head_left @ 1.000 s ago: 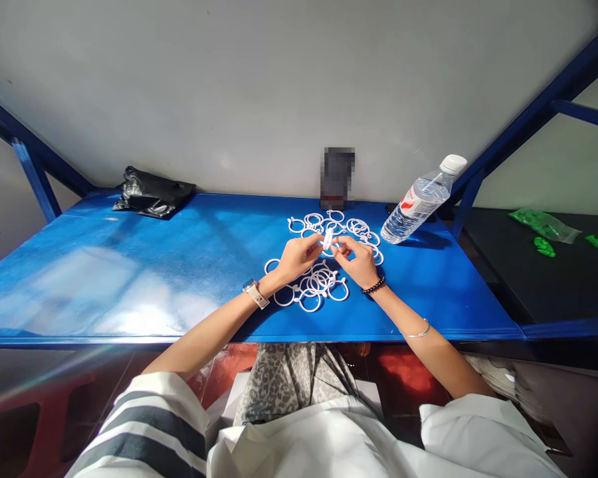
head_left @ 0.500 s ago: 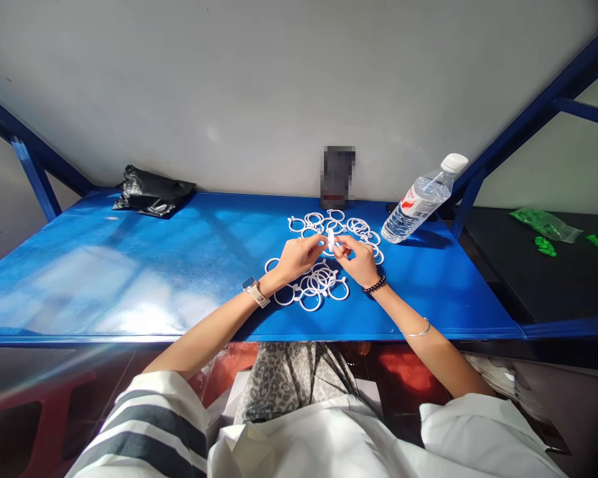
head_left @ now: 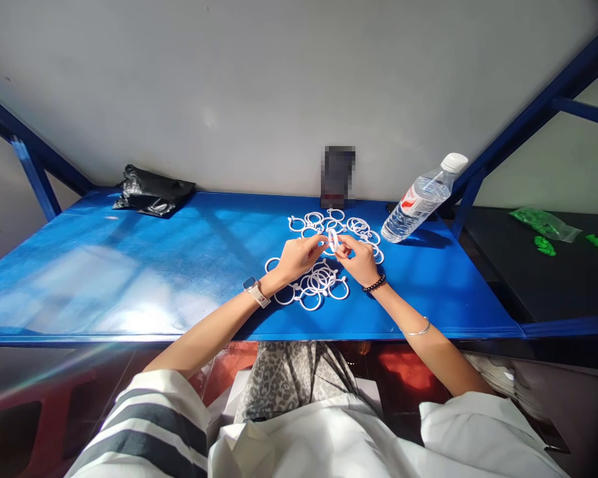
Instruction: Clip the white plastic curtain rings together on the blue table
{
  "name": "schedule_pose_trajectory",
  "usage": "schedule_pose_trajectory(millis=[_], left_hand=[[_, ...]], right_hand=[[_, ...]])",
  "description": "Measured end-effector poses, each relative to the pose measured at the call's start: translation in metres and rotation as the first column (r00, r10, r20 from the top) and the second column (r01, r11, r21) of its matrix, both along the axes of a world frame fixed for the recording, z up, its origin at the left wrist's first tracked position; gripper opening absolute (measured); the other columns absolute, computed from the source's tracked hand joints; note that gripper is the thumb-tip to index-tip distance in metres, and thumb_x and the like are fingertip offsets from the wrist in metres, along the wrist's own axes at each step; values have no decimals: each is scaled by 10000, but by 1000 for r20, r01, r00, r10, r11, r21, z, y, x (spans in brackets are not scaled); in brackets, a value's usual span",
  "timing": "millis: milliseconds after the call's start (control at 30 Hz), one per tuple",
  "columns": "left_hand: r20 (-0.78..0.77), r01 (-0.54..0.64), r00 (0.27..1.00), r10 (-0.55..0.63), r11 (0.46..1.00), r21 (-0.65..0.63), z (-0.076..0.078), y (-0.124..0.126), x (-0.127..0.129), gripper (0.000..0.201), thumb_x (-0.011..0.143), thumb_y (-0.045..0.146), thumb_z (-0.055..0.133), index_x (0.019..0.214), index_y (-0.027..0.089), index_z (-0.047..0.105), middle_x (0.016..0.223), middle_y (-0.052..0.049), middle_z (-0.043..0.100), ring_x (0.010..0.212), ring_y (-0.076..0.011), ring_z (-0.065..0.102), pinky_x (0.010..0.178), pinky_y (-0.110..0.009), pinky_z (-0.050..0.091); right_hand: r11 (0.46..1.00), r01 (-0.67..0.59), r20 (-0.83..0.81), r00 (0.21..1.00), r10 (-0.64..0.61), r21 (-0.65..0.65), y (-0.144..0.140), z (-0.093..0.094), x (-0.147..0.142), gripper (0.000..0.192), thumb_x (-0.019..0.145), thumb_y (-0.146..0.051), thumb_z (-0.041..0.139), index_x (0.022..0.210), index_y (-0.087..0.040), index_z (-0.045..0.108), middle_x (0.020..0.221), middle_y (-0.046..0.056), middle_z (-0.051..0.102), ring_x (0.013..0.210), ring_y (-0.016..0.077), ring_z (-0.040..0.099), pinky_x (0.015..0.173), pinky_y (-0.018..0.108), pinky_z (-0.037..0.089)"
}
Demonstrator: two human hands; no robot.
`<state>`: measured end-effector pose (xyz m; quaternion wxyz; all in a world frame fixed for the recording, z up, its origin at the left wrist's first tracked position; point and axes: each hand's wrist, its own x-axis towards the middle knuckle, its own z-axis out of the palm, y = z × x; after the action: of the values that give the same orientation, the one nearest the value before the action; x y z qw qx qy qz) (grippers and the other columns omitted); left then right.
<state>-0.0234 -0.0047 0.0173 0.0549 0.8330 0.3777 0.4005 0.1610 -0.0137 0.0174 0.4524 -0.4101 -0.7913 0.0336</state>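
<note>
Both my hands meet over the middle of a blue table (head_left: 129, 265). My left hand (head_left: 299, 257) and my right hand (head_left: 359, 260) pinch one white plastic ring (head_left: 333, 240) between their fingertips, held a little above the table. Just below the hands lies a pile of white rings (head_left: 315, 285). A second group of white rings (head_left: 329, 222) is spread out beyond the hands, toward the wall.
A clear water bottle (head_left: 422, 198) leans at the back right of the table. A black plastic bag (head_left: 152, 191) lies at the back left. A dark blurred object (head_left: 337, 176) stands against the wall. Green bags (head_left: 545, 224) rest on a black surface to the right.
The ring between my fingertips has shifted slightly right and turned; my hands stay almost in place.
</note>
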Motion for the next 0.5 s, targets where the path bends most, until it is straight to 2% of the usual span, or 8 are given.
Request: schedule_pose_trajectory(millis=[333, 500], left_hand=[[-19, -8, 1000, 9, 999, 39, -1, 0, 0, 311, 979, 372, 410, 954, 157, 633, 554, 14, 579, 448, -82, 464, 477, -194, 261], [-26, -7, 1000, 7, 1000, 11, -2, 0, 0, 294, 977, 361, 410, 941, 163, 624, 538, 23, 558, 433, -78, 445, 474, -193, 251]], right_hand=[[998, 20, 20, 1000, -19, -55, 0, -3, 1, 117, 852, -200, 539, 875, -205, 654, 541, -22, 592, 508, 136, 572, 559, 241, 454], [997, -14, 5, 1000, 15, -82, 0, -3, 2, 93, 835, -179, 542, 868, -207, 623, 554, -19, 607, 532, 151, 596, 567, 251, 460]])
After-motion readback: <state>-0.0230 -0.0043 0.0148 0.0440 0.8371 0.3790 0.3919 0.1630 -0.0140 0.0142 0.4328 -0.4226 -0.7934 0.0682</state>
